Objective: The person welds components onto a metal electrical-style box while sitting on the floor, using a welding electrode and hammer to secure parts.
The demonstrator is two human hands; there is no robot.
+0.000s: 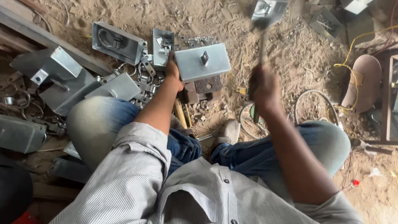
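Left hand [173, 74] grips the grey metal box [202, 61] by its edge; right hand [263, 88] clenches a raised, blurred hammer [262, 25]. Best struck squarely, fingers clear.

A flat grey metal box [202, 61] lies on a steel block; a blurred, probably raised hammer [262, 25] above it.

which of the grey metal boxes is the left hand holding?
The flat rectangular box with a small knob on its face, gripped at its left edge by the left hand; the others lie loose further left.
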